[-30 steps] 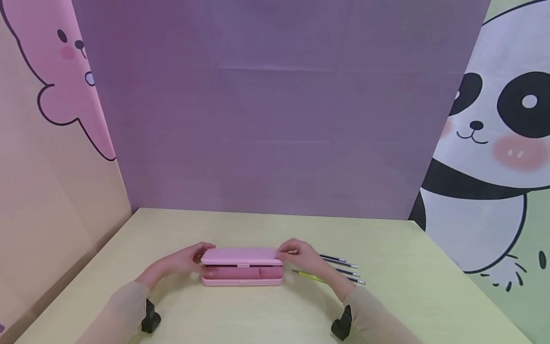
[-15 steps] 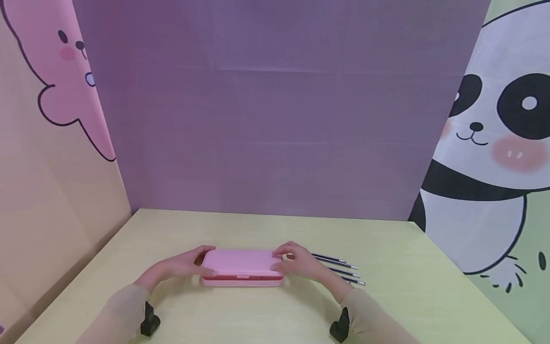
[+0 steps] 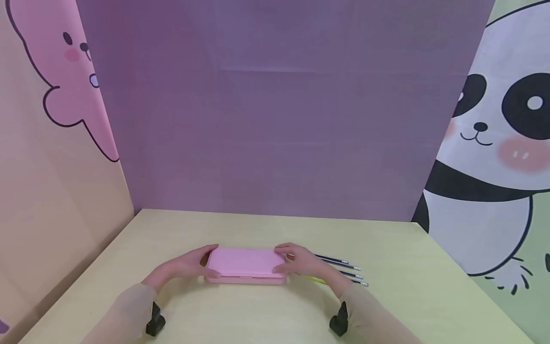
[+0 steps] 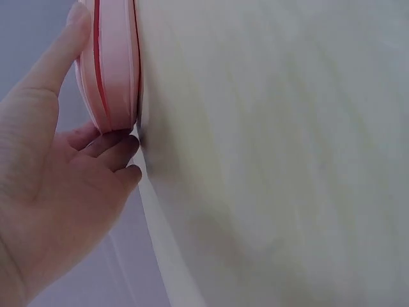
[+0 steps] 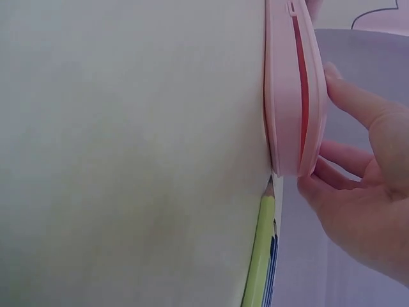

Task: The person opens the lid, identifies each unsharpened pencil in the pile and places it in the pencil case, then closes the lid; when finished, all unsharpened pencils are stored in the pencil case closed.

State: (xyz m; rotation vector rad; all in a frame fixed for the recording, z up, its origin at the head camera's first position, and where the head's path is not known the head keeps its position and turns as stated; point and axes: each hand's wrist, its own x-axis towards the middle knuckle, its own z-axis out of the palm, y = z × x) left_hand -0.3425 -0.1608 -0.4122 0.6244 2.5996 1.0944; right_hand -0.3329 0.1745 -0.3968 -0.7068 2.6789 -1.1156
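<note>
A pink pencil case [image 3: 247,262] lies on the table with its lid down. A thin red gap still shows between lid and base in both wrist views. My left hand [image 3: 189,263] grips the case's left end, thumb [image 4: 67,38] on the lid near the front edge and fingers curled around the back. At the opposite end, my right hand [image 3: 302,264] holds the case the same way, its thumb [image 5: 348,96] pressing on the lid. The inside of the case is hidden.
Several dark pencils [image 3: 350,266] with white ends lie to the right of the case, partly behind my right hand. A yellow-green pencil [image 5: 259,256] lies among them, its tip by the case's corner. A purple panel [image 3: 275,119] stands behind the table [image 3: 245,315].
The lid has swung down from half raised to nearly closed, hiding the inner compartments. My right hand has moved its thumb onto the lid's front. The case appears slightly farther right in view.
</note>
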